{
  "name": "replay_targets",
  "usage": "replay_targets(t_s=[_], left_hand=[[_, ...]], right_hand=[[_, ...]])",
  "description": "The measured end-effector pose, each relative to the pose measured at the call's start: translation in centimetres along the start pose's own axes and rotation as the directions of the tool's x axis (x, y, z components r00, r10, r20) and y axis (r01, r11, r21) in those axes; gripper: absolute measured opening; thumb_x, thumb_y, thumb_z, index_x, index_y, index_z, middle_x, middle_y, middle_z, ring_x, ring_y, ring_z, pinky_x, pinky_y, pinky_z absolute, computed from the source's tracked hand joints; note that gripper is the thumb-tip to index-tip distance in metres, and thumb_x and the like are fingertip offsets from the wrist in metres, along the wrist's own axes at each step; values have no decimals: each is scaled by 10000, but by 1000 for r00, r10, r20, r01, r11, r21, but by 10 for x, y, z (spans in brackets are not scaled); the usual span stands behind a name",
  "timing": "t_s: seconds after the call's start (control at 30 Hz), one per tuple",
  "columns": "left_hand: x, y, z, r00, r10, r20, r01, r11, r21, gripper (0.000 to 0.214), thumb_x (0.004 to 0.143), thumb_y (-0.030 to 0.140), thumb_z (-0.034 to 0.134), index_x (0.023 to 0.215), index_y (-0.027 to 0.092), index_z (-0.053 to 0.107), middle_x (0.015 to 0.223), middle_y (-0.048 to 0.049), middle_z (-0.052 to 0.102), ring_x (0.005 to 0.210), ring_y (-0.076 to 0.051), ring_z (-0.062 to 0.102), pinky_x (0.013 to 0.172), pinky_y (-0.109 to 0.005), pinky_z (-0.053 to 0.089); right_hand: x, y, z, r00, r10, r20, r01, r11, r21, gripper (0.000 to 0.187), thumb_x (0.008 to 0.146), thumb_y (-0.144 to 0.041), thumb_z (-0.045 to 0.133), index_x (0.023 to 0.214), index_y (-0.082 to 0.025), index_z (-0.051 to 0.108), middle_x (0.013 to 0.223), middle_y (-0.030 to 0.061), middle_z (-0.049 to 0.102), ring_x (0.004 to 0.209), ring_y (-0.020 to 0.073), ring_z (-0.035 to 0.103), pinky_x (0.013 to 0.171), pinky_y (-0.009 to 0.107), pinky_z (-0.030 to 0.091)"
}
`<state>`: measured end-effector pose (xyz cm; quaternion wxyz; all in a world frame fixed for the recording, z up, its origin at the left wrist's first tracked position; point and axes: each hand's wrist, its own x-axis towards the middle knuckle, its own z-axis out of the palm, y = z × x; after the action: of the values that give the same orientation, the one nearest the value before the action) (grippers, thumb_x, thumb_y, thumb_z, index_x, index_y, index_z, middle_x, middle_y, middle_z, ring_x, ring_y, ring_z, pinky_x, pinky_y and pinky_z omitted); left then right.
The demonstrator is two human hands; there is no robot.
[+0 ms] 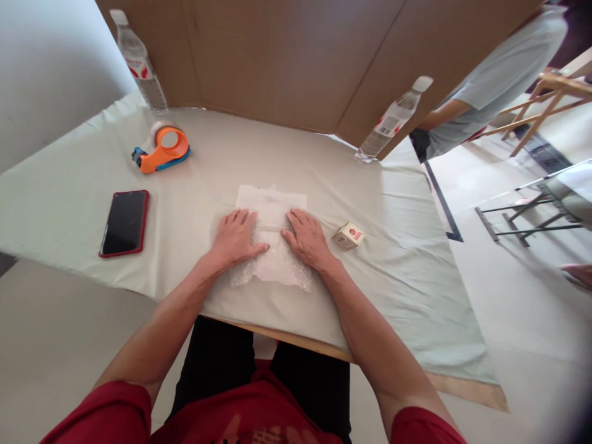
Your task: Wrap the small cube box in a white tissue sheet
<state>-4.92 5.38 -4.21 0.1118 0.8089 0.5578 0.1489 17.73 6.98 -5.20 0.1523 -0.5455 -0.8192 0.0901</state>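
Note:
A sheet of clear bubble wrap (274, 259) lies on the cloth-covered table in front of me, its near edge wavy. My left hand (235, 237) rests flat on its left side, fingers stretched forward and thumb pointing inward. On the right side, my right hand (305, 234) presses down the same way with its fingers extended. A small cream box (348, 235) with a red mark sits just right of my right hand, touched by neither hand.
An orange tape dispenser (161, 151) and a red-cased phone (124, 223) lie to the left. Two water bottles (141, 65) stand against a tall cardboard panel (287, 61) at the back. Beyond it at right is another person (499, 80). The tablecloth (407, 296) is wrinkled.

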Motion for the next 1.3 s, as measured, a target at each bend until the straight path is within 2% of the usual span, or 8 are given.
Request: replay_targets(t_s=[0.2, 0.37, 0.63, 0.8, 0.93, 1.03, 1.13, 1.3], left_hand=[[3, 0, -3, 992, 11, -124, -17, 999, -49, 570, 848, 445, 647, 1339, 169, 560, 1416, -187, 565, 1386, -370, 445, 1158, -530, 333], [2, 6, -3, 977, 215, 7, -213, 973, -92, 608, 799, 470, 713, 1309, 159, 597, 1427, -186, 563, 1387, -358, 458, 1177, -501, 333], [1, 5, -5, 969, 223, 103, -214, 973, -90, 720, 743, 522, 762, 1350, 180, 581, 1475, -180, 524, 1402, -391, 440, 1175, -530, 316], [2, 6, -7, 969, 212, 128, -201, 975, -97, 745, 739, 511, 763, 1359, 147, 567, 1495, -199, 502, 1423, -389, 417, 1185, -516, 298], [2, 6, -7, 966, 219, 141, -206, 973, -100, 791, 746, 536, 740, 1412, 178, 508, 1502, -178, 505, 1424, -372, 419, 1185, -516, 295], [2, 6, -8, 968, 206, 143, -193, 976, -98, 889, 740, 547, 739, 1474, 152, 432, 1522, -195, 480, 1434, -374, 408, 1188, -503, 291], [2, 5, -7, 970, 200, 135, -185, 976, -117, 984, 723, 548, 750, 1525, 143, 349, 1523, -213, 471, 1434, -393, 404, 1189, -531, 283], [4, -6, -8, 957, 240, 164, -206, 957, -203, 1016, 704, 447, 735, 1556, 131, 281, 1567, -214, 419, 1468, -390, 366, 1214, -526, 272]], right_hand=[[3, 13, -1, 998, -49, 34, 48, 999, 24, 522, 984, -316, 398, 1443, -96, 513, 1563, 174, 461, 1467, 297, 397, 1217, 491, 304], [2, 13, 3, 999, -49, 5, 48, 998, 51, 520, 971, -314, 423, 1432, -95, 523, 1549, 180, 479, 1458, 298, 412, 1215, 510, 310], [-13, 15, -35, 984, -6, -179, 15, 999, 49, 400, 928, -326, 530, 1302, -221, 623, 1468, 149, 566, 1387, 319, 490, 1138, 555, 378], [-47, 52, -74, 946, 289, -147, -310, 940, -144, 585, 828, -370, 649, 1370, -172, 551, 1480, 205, 530, 1344, 401, 501, 1052, 579, 411], [-71, 71, -79, 872, 488, -18, -484, 859, -169, 541, 786, -338, 648, 1296, -167, 588, 1232, 192, 690, 1092, 397, 644, 919, 555, 479], [-75, 56, -81, 898, 418, -136, -421, 907, 13, 521, 794, -340, 647, 1286, -176, 588, 1167, 160, 718, 989, 340, 673, 876, 491, 503], [-63, 19, -81, 953, 234, -191, -190, 956, 222, 513, 802, -384, 682, 1273, -197, 600, 1139, 123, 731, 969, 287, 674, 860, 413, 516], [-28, -29, -58, 1000, -15, 25, 6, 949, 314, 495, 788, -300, 689, 1267, -197, 616, 1237, 104, 709, 1076, 283, 662, 935, 399, 493]])
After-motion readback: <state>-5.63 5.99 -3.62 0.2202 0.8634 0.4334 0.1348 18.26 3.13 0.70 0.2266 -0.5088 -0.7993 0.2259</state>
